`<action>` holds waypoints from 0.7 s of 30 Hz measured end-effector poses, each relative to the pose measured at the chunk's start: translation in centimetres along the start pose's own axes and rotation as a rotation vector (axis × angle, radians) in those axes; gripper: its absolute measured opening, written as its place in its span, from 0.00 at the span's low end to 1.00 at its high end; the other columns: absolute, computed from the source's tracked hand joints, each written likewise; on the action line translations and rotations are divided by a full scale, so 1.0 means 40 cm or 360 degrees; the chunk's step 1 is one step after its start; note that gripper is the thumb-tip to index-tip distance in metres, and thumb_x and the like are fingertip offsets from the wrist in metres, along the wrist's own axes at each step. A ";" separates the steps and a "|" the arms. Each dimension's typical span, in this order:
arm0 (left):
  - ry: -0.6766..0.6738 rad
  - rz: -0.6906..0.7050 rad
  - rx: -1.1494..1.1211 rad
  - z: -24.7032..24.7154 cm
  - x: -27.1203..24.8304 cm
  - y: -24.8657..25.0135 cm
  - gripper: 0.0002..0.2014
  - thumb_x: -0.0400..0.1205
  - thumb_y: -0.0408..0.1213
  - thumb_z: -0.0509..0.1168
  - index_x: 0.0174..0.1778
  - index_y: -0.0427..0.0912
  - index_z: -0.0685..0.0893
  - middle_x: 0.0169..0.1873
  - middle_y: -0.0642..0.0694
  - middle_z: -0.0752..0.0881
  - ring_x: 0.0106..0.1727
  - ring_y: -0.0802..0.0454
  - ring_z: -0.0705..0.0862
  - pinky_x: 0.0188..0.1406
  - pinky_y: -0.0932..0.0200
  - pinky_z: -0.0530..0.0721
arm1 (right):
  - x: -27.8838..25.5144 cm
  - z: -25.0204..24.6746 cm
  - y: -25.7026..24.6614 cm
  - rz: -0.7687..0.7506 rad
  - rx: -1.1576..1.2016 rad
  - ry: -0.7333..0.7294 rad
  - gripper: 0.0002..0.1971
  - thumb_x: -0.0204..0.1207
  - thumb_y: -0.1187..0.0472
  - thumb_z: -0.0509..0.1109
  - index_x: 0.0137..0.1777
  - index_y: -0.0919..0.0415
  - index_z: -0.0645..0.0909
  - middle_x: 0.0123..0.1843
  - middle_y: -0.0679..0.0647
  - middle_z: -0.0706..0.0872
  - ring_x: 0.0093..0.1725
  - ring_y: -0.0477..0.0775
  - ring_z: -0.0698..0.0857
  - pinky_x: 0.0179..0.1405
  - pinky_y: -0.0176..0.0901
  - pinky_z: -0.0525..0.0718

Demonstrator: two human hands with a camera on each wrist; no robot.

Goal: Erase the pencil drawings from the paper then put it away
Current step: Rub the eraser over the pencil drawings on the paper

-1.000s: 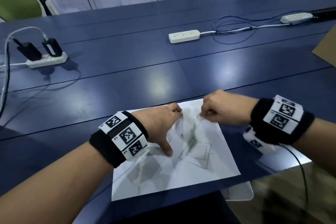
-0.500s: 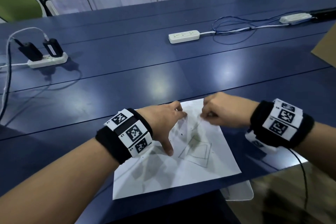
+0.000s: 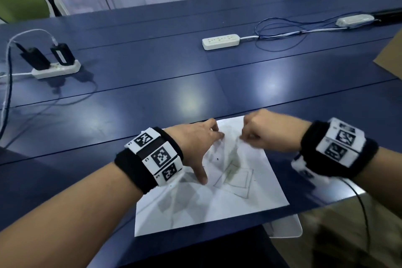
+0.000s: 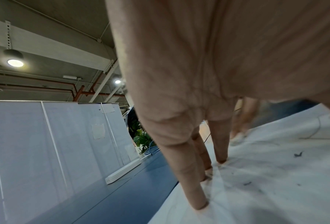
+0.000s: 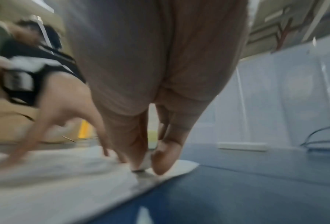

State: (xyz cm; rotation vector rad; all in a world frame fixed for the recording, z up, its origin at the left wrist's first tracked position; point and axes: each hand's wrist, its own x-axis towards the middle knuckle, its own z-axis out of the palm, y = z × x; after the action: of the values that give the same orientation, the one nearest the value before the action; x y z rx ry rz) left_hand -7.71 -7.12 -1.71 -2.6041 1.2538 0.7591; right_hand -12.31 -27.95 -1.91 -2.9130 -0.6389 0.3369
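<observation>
Paper (image 3: 217, 209) with pencil squares lies flat at the near edge of the blue desk (image 3: 152, 93). Left hand (image 3: 195, 143) presses it down, fingers (image 4: 196, 192) straight and spread. Right hand (image 3: 261, 135), blurred, pinches a small white eraser (image 5: 145, 164) in a closed grip against the sheet's far part.

Black fabric band (image 3: 150, 160) worn on left wrist, white blocks with black square-code markers mounted on top. Matching black band (image 3: 336, 149) worn on right wrist, same white marker blocks. Thin black cable (image 3: 362, 206) seen trailing from right band toward 5 o'clock. Forearms bare; sleeves possibly short, not visible.
</observation>
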 end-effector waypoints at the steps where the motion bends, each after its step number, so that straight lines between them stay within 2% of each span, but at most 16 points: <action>1: -0.0004 -0.0003 -0.0005 -0.001 -0.001 0.000 0.59 0.59 0.57 0.84 0.84 0.52 0.60 0.75 0.57 0.61 0.70 0.54 0.74 0.66 0.51 0.80 | 0.013 -0.007 0.025 0.0074 -0.0009 0.0057 0.08 0.77 0.57 0.68 0.41 0.55 0.87 0.41 0.52 0.84 0.44 0.53 0.83 0.44 0.47 0.82; 3: -0.0009 -0.0005 -0.0003 -0.002 -0.001 0.003 0.58 0.60 0.57 0.84 0.84 0.52 0.60 0.75 0.57 0.61 0.70 0.53 0.74 0.65 0.51 0.80 | 0.024 -0.005 0.041 0.0084 0.0032 0.0098 0.08 0.77 0.56 0.68 0.43 0.54 0.89 0.41 0.50 0.84 0.45 0.53 0.84 0.43 0.43 0.81; 6: -0.0008 -0.0010 0.0002 -0.003 -0.002 0.002 0.58 0.60 0.56 0.84 0.84 0.51 0.60 0.75 0.56 0.61 0.71 0.53 0.73 0.66 0.53 0.79 | 0.016 0.008 -0.006 -0.0142 0.0061 -0.0021 0.07 0.77 0.56 0.69 0.45 0.52 0.90 0.41 0.50 0.84 0.41 0.49 0.82 0.39 0.32 0.70; 7: -0.0011 -0.0012 -0.0002 -0.004 -0.003 0.001 0.58 0.60 0.56 0.84 0.84 0.51 0.59 0.75 0.56 0.61 0.71 0.53 0.73 0.66 0.53 0.79 | 0.023 0.005 -0.003 -0.0134 0.0044 -0.0028 0.07 0.77 0.56 0.69 0.45 0.53 0.90 0.41 0.50 0.85 0.41 0.49 0.82 0.38 0.33 0.70; 9: -0.0015 -0.0011 -0.0019 -0.006 -0.005 0.001 0.58 0.60 0.56 0.84 0.84 0.52 0.60 0.75 0.56 0.61 0.70 0.54 0.74 0.65 0.53 0.80 | 0.046 -0.012 0.030 0.0053 -0.0003 0.0074 0.08 0.77 0.57 0.68 0.46 0.54 0.90 0.41 0.51 0.84 0.44 0.53 0.83 0.40 0.36 0.73; 11: -0.0012 -0.0007 -0.0025 -0.006 -0.006 0.002 0.58 0.60 0.56 0.84 0.84 0.52 0.60 0.75 0.56 0.61 0.70 0.54 0.74 0.65 0.53 0.80 | 0.050 -0.015 0.054 0.0135 -0.0001 0.0145 0.08 0.77 0.58 0.68 0.46 0.54 0.90 0.39 0.48 0.80 0.46 0.55 0.84 0.42 0.38 0.75; 13: -0.0001 -0.0006 -0.0020 -0.003 -0.004 -0.001 0.58 0.60 0.56 0.84 0.84 0.52 0.60 0.75 0.56 0.61 0.70 0.54 0.74 0.65 0.53 0.79 | 0.030 -0.003 0.025 0.0011 0.0023 0.0116 0.07 0.76 0.58 0.69 0.44 0.52 0.89 0.39 0.46 0.80 0.42 0.51 0.83 0.41 0.37 0.76; 15: -0.0004 -0.0006 0.0002 -0.001 -0.002 -0.001 0.59 0.60 0.57 0.83 0.85 0.51 0.59 0.76 0.56 0.60 0.72 0.54 0.72 0.67 0.53 0.79 | -0.009 0.018 -0.036 -0.0177 0.0114 -0.0022 0.06 0.75 0.58 0.69 0.44 0.51 0.89 0.42 0.46 0.82 0.37 0.44 0.76 0.38 0.36 0.76; 17: -0.0015 -0.0006 0.0024 -0.002 -0.001 -0.002 0.59 0.61 0.58 0.83 0.85 0.51 0.59 0.76 0.56 0.60 0.72 0.54 0.71 0.67 0.52 0.79 | -0.021 0.021 -0.055 -0.0173 0.0085 -0.0097 0.06 0.75 0.58 0.69 0.45 0.52 0.88 0.44 0.47 0.82 0.36 0.42 0.71 0.37 0.41 0.77; 21: -0.0027 -0.0015 0.0018 -0.002 -0.001 0.000 0.59 0.60 0.58 0.83 0.85 0.52 0.59 0.75 0.56 0.61 0.70 0.54 0.74 0.65 0.48 0.81 | 0.000 -0.004 -0.008 0.0050 -0.0114 0.0050 0.06 0.73 0.60 0.68 0.42 0.56 0.88 0.43 0.52 0.81 0.43 0.52 0.80 0.35 0.43 0.74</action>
State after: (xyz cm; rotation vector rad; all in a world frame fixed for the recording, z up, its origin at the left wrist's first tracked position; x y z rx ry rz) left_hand -7.70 -7.13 -1.60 -2.5874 1.2368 0.7685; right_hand -12.38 -27.69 -1.69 -2.9928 -0.6140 0.2771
